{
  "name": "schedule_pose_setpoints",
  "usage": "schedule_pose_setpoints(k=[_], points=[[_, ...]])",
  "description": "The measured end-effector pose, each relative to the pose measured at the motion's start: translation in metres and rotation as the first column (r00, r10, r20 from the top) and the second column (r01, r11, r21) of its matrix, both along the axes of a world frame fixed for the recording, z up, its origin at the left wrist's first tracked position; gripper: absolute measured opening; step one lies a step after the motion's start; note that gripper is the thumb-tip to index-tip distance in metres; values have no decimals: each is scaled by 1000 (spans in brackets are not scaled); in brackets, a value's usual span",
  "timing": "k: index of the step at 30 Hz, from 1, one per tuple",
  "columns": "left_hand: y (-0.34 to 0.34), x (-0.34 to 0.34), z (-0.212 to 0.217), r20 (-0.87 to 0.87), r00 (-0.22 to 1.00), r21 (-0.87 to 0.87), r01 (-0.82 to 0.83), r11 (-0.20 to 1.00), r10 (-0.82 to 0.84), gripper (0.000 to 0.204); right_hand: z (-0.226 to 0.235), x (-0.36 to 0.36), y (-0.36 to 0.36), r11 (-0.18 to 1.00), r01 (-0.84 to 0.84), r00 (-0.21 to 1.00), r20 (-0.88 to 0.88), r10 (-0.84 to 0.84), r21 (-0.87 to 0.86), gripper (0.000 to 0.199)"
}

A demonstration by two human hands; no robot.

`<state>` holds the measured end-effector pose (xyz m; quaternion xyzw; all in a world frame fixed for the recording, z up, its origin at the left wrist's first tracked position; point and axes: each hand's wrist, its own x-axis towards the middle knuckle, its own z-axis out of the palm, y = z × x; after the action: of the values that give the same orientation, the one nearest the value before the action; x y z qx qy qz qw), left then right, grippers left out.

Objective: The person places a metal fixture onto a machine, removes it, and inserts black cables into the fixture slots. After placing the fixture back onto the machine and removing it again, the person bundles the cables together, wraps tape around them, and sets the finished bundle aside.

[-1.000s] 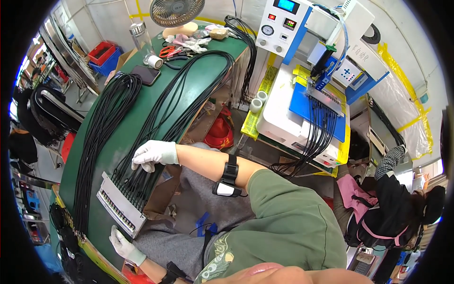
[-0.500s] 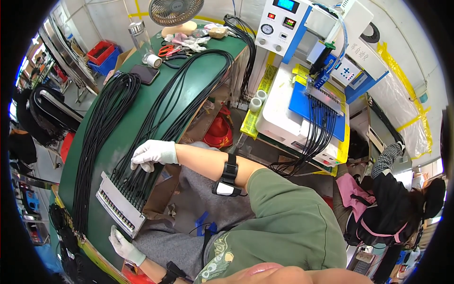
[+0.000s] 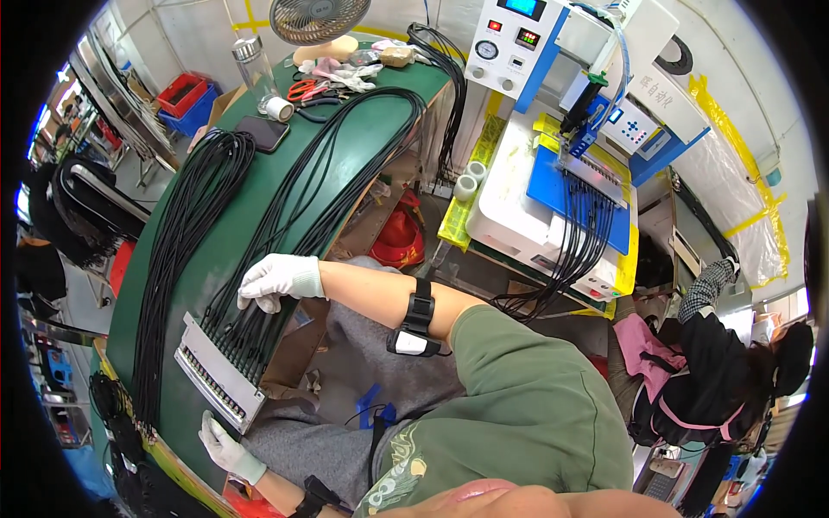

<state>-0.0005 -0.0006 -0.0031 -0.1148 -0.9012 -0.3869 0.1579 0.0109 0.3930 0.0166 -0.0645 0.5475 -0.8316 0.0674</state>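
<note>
My right hand (image 3: 275, 281), in a white glove, is over black cables on the green table. Its fingers are curled together and pointing down; what they pinch, if anything, is hidden. Just below it lies a silvery bar-shaped fixture (image 3: 214, 371), tilted across the table edge, with a row of small metal ends along one side and black cables (image 3: 246, 332) running out of the other. My left hand (image 3: 229, 451), also gloved, rests by the fixture's lower end with its fingers apart and nothing visible in them. I cannot tell whether it touches the fixture.
A long bundle of black cables (image 3: 177, 233) lies on the green table (image 3: 138, 324). Farther back are a phone (image 3: 262, 134), glass bottle (image 3: 256, 73), red scissors (image 3: 302, 89) and fan (image 3: 319, 19). On the right stands a white and blue machine (image 3: 518, 186) holding another cable fixture (image 3: 596, 177). A co-worker (image 3: 712, 371) is at far right.
</note>
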Motion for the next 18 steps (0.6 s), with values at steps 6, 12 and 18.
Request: schedule_pose_setpoints(k=[6,12,18], points=[[4,2,2,-25,1000,6,10,1000,-10,31,2,2,0,999,10,1000,10,-10,31,28],[6,6,8,-18,1000,-8,3,1000,-3,30,1,2,1,1000,-5,999,-33,6,26,28],[2,3,2,-14,1000,-8,-5,1000,5,30,-2,-1,0,1000,-6,1000,-17,6,30,29]])
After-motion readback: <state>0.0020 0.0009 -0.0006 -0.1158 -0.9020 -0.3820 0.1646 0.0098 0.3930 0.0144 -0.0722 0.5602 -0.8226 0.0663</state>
